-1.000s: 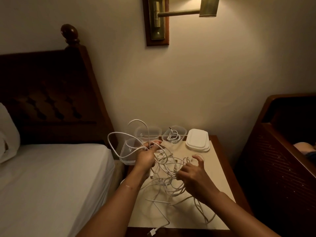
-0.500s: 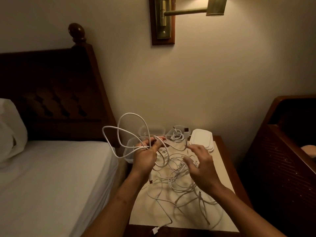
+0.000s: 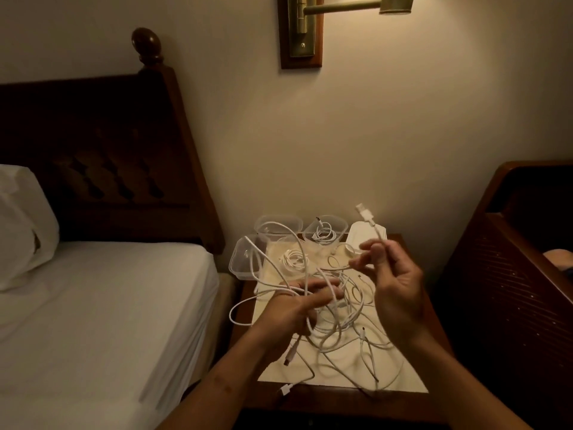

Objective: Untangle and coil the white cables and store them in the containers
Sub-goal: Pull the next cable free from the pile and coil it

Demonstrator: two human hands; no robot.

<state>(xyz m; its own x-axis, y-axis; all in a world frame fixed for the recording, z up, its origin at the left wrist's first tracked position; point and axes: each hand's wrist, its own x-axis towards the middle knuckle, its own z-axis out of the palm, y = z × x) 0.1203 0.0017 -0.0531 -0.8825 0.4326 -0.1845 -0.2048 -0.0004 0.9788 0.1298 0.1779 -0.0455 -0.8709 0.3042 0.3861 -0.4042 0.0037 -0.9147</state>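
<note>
Head view: right hand (image 3: 400, 293) pinches a white cable (image 3: 367, 216) over the nightstand's (image 3: 341, 398) far right corner; left hand (image 3: 297, 305), fingers straight, touches the tangle (image 3: 341, 332).

Nightstand (image 3: 431, 330) is standing btwn the bed (image 3: 108, 321) on the L & a bed frame (image 3: 511, 259) on the R. A mat (image 3: 273, 367) is lying on top, the cable tangle (image 3: 344, 324) sprawling over its middle. At back, a corner container (image 3: 245, 262) is sitting L, a second container (image 3: 278, 223) behind it, a third container (image 3: 341, 226) to the R holding a coiled cable (image 3: 324, 235), then the lids (image 3: 359, 232). The left hand (image 3: 294, 305) is lying in the tangle; the right hand (image 3: 397, 283) is holding a cable end (image 3: 367, 215) up, back-R.
</note>
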